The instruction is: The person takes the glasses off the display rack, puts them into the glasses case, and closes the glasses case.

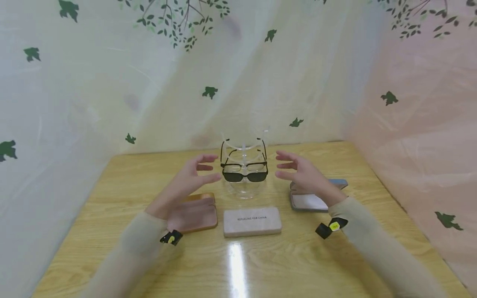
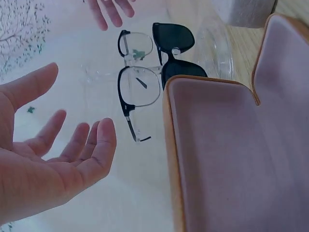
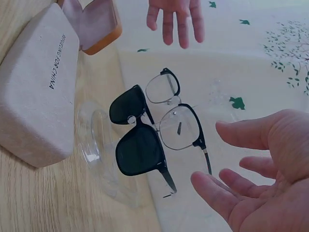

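Observation:
A clear display stand (image 1: 244, 192) holds two pairs of glasses, one above the other. The upper pair is clear-lens eyeglasses (image 1: 222, 165) with a dark browline frame; below them hang black sunglasses (image 1: 257, 177). My left hand (image 1: 197, 171) hovers just left of the stand, fingers parted and loosely bent. On the other side my right hand (image 1: 298, 167) is raised in much the same pose. Neither hand touches the glasses, and both palms face inward. In the right wrist view the right hand (image 3: 270, 169) has nothing between thumb and fingers.
An open orange-edged glasses case (image 1: 197, 213) with pink lining lies below my left forearm. In front of the stand sits a closed pale case (image 1: 252, 227) lettered "REFUELING FOR CHINA". A grey-blue case (image 1: 309, 203) stands open under my right wrist. A leaf-printed curtain (image 1: 167, 103) backs the table.

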A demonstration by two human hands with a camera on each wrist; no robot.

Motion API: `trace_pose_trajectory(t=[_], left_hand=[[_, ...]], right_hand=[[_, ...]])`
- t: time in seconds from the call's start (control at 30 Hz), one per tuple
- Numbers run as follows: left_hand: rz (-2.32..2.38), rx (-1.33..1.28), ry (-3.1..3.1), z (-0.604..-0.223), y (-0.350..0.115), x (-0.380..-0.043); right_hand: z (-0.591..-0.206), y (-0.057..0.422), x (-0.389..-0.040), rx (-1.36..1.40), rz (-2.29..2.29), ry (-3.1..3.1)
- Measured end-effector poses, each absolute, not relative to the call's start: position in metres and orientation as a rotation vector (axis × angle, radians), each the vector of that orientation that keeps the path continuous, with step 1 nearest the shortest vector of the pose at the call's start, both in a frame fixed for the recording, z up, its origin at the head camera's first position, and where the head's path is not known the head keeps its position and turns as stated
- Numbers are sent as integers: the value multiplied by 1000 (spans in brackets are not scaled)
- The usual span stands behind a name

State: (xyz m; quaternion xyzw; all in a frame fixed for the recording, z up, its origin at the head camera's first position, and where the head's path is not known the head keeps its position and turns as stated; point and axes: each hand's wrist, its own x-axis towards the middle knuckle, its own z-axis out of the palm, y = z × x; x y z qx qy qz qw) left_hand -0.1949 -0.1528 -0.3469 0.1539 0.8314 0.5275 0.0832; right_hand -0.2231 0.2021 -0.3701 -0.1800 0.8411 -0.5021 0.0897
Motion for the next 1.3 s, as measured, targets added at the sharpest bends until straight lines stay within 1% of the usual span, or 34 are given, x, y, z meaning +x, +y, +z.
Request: trace_pose_trajectory(t=[0.27,0.53,0.77,1.03,1.3], left_hand=[[1690,256,2399,-357,-143,-219],[1735,125,2308,-371,-137,-230],[1720,121,2285,-375,-138,-231],[1639,138,2279,-383,-138,-232],[1620,172,2266,-386,-138,-230]], right_hand=[[-381,195,-237,-469,-1574,2450],[-390,186,-242,-470,-1698,2315],[-397,179,-245,-386,-1855,2159],[-398,175,-246,-310,-1900,2137],[-397,174,-244,-304,-1917,2103]])
